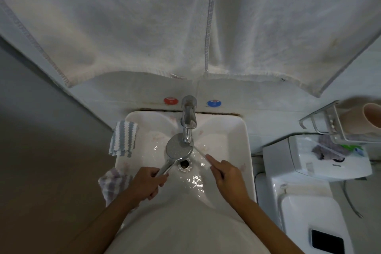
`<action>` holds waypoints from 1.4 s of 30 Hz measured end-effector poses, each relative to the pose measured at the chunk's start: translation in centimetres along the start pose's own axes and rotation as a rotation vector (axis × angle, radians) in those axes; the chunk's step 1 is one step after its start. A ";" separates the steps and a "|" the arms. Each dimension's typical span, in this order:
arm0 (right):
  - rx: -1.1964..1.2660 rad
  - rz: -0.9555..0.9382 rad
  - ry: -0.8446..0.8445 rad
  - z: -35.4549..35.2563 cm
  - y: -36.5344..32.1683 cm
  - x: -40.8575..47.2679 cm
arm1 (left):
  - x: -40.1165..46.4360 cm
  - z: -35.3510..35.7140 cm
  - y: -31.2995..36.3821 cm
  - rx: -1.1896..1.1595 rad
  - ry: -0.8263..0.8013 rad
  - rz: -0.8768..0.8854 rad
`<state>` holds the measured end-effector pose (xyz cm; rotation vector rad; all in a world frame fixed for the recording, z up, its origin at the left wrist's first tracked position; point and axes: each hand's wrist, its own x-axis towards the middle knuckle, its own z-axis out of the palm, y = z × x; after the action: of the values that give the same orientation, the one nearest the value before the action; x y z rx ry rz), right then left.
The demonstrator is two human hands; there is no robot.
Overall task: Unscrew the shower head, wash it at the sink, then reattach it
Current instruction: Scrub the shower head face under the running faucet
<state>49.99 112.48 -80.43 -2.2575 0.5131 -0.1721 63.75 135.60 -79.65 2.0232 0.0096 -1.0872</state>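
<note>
Head view shows my left hand [147, 182] curled around the handle of the round chrome shower head [179, 148]. My right hand [225, 173] pinches a thin white brush [199, 151] whose tip touches its rim. Its grey face points up, under the chrome tap [188, 121], over the white sink [244, 140].

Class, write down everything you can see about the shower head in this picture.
The shower head looks like shiny chrome metal: a round, dotted spray face on a long straight handle. It is detached, with no hose in view, and held over the white sink with its face turned up, just under the tap. The left hand grips the handle's lower end. The right hand holds a thin white brush whose tip meets the face's right edge.
</note>
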 end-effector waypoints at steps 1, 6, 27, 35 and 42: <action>0.004 -0.021 -0.027 0.1 -0.2 0.1 | 0.0 -0.1 -0.1 -0.002 0.013 -0.005; -0.040 -0.051 -0.019 0.4 -0.7 0.4 | -0.1 -0.5 0.1 -0.007 0.045 0.018; -0.050 0.050 -0.023 1.8 -0.5 2.3 | -0.2 0.3 -0.2 0.151 0.015 0.097; 0.020 -0.008 -0.017 1.0 1.2 -0.2 | -0.2 0.1 -0.7 0.025 0.068 0.038; 0.119 0.046 -0.153 0.8 1.5 -1.5 | -0.1 0.5 -0.5 0.051 0.060 0.051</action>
<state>48.37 112.78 -82.04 -2.1204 0.4611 -0.0060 63.14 135.60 -80.00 2.0898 -0.0397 -1.0040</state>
